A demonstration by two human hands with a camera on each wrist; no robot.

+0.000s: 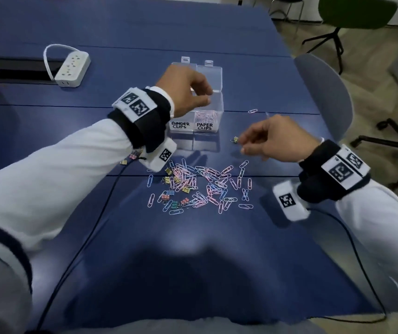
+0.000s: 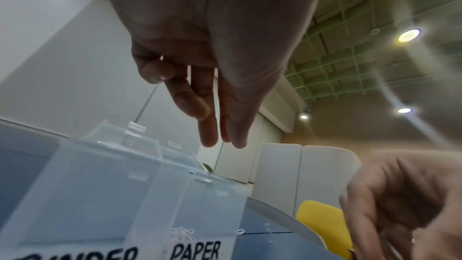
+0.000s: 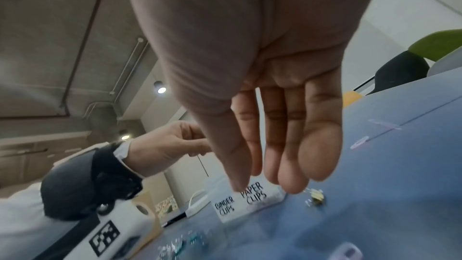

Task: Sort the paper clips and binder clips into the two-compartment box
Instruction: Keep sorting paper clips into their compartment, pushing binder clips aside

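table: blue, seams run across it; carries everything. Slick top, so small metal parts will likely skate if pushed.
box: clear plastic, two compartments, lids flipped up at the back; sits mid-table, toward the far edge from the person. Labels face the person: BINDER CLIPS on the left, PAPER CLIPS on the right. Looks light and thin-walled; probably slides if knocked, so drop in from above, don't lean on a wall.
left hand: over the box, roughly above the divider. Fingers hang down relaxed; thumb close to the fingertips. Nothing visible in it, neither from the head view nor the left wrist view.
right hand: above the table, right of the box. Fingers loose and mostly straight, holding nothing, tips just beside the stray binder.
pile: mixed clips, mid-table on the near side of the box, centred on a seam. Mostly paper clips, pastel; binders cluster on its left side.
paper clips in box: small heap in the right compartment. Left compartment: contents hidden by the hand and label, can't tell.
stray binder: lies alone, right of the box's near corner. Judgement: stiff, springy, light; pinch the body across its sides, not the wire handles, which fold.
stray paper clip: alone toward the right edge. Judgement: thin, flat, slippery wire; nail under one end or slide-and-pinch. Clips in the pile may interlock and come up in chains.
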